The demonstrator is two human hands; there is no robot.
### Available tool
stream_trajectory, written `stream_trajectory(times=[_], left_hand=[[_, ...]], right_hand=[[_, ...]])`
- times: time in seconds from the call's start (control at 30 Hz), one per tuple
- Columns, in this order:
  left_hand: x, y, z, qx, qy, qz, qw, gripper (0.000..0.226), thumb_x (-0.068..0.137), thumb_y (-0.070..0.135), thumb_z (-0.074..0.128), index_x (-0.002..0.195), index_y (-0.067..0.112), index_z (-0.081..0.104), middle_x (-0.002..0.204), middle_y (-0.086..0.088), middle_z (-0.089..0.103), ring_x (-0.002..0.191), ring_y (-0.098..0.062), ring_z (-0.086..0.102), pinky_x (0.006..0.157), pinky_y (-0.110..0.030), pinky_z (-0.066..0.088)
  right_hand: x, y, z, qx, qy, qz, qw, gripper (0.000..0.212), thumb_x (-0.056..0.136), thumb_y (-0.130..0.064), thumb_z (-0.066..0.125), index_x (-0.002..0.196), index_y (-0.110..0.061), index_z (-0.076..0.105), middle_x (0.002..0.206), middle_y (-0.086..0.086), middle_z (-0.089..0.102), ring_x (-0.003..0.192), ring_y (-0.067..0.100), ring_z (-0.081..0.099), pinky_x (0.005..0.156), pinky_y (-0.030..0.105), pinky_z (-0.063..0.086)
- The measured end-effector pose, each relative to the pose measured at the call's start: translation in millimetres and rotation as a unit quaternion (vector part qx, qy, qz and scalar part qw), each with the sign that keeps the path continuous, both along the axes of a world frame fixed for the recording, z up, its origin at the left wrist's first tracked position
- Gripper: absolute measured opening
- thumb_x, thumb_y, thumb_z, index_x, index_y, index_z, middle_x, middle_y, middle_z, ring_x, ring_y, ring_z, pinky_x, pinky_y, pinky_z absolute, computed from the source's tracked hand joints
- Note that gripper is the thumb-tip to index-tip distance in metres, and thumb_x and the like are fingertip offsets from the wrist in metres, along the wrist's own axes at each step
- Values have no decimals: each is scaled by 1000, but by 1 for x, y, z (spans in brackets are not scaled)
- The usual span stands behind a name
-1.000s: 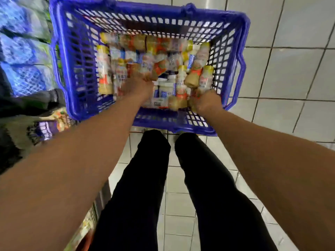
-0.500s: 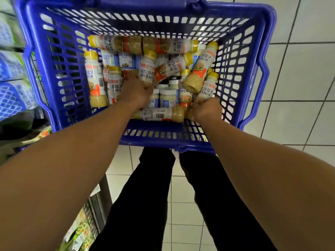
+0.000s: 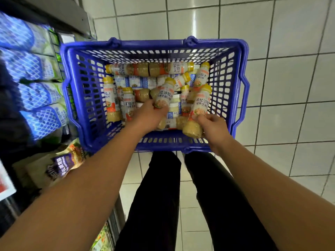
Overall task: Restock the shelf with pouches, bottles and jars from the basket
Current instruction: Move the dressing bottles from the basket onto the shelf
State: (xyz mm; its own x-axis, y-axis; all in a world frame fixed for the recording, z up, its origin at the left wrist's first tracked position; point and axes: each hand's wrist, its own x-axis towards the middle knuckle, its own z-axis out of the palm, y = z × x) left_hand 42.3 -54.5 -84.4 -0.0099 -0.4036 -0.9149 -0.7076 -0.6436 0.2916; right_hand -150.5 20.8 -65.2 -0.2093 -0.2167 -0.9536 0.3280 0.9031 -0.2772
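Stands over a blue basket (image 3: 154,47) set on the white tiled floor (image 3: 290,84), just beside a shelf (image 3: 59,20) at the left. Reaches into the basket with both bare arms.

Grips with the left hand (image 3: 147,117) the lower end of a centre bottle (image 3: 164,95), fingers curled round it, yellow cap pointing away, upper part tilted up above the bottles round it. Grips with the right hand (image 3: 214,129) a right-side bottle (image 3: 198,109) by the basket's near right corner, fingers and thumb wrapped round its lower half, pale sauce-filled base toward the near wall, yellow cap tilted up and away. Holds the two bottles apart from each other, both within the basket walls.

Has beneath the hands a heap of loose bottles (image 3: 145,69) lying on their sides: two end to end along the far wall, one flat along the left wall, more crossing one another in the middle. Has among them a few jars (image 3: 136,82) with blue-patterned labels, partly buried.

Faces, at the left, rows of blue-and-white pouches (image 3: 36,95) on the shelf, blurred, and lower down a purple pouch (image 3: 60,167) near the left forearm. Wears black trousers (image 3: 159,205), legs planted on the floor just behind the basket's near wall.
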Motion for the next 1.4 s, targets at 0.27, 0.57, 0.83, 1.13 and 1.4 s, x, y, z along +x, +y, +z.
stream_trajectory(times=[0.27,0.57,0.83,1.13,1.4], left_hand=[[-8,11,147,-21,84,190,978,66,58,68,66,113,32,57,108,6,69,96,-14,68,82,-41,59],[-7,24,336,-100,143,275,946,65,58,60,71,114,31,56,103,4,73,91,-11,70,79,-34,58],[-1,32,471,-245,135,323,904,31,87,9,72,99,31,53,74,13,69,60,5,61,55,-19,53],[-20,98,586,-359,174,484,779,40,87,4,72,118,23,54,101,4,76,95,-15,72,82,-35,60],[-27,190,630,-430,118,599,666,43,84,0,72,120,15,54,101,2,75,93,-11,71,77,-24,58]], right_hand=[[4,-14,137,-70,1,1,998,32,81,-13,80,109,-12,65,107,11,74,97,30,74,86,50,60],[20,-33,328,-225,27,127,966,30,79,-16,83,98,-31,65,98,27,65,79,29,68,79,44,60],[26,-44,463,-391,5,199,899,38,70,-12,83,100,-26,65,62,-22,58,61,-3,58,60,13,50],[24,-26,562,-465,-87,301,828,41,75,-9,85,108,-21,64,84,0,76,76,14,73,62,24,57],[43,21,608,-470,-156,401,770,38,67,-19,86,98,-29,67,86,7,76,78,19,70,67,33,59]])
